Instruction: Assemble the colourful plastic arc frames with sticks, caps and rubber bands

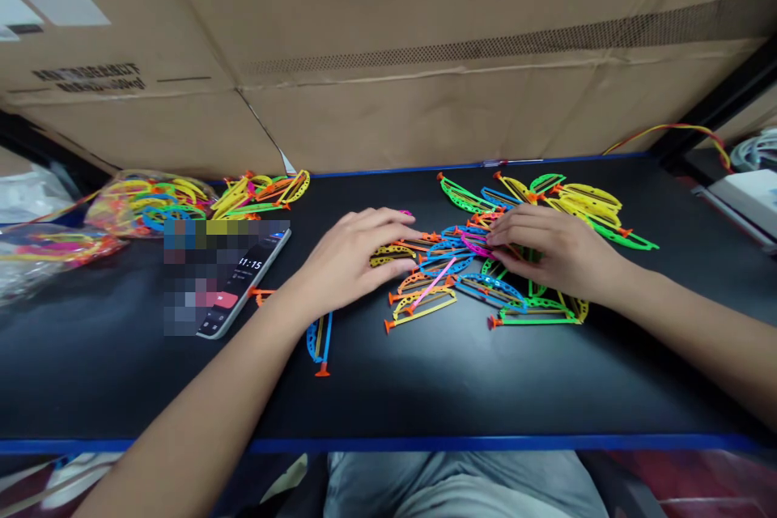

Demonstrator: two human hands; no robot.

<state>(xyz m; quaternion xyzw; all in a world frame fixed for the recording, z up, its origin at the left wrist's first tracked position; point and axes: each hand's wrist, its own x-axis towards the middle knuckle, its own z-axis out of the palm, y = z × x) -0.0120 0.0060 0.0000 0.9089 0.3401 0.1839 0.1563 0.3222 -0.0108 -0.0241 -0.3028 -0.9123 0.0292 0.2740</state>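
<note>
Several small plastic toy bows with orange suction-cup arrows lie heaped on the black table, among them a blue bow (pixel 491 291), a yellow bow (pixel 425 305) and a green bow (pixel 537 312). My left hand (pixel 364 247) rests at the left side of the heap, fingers apart around a dark yellow bow (pixel 392 256). At the heap's right part is my right hand (pixel 534 247), fingers bent down near a pink bow (pixel 474 243); its fingertips are partly hidden among the bows. A blue bow with an arrow (pixel 320 340) lies apart, below my left wrist.
A phone (pixel 246 283) stands tilted on the left, partly pixelated. Behind it lie more bows (pixel 261 193) and a clear bag of bows (pixel 161 198); another bag (pixel 54 251) is further left. A cardboard wall (pixel 388 121) closes off the back. Wires and a white box (pixel 749 198) are at right.
</note>
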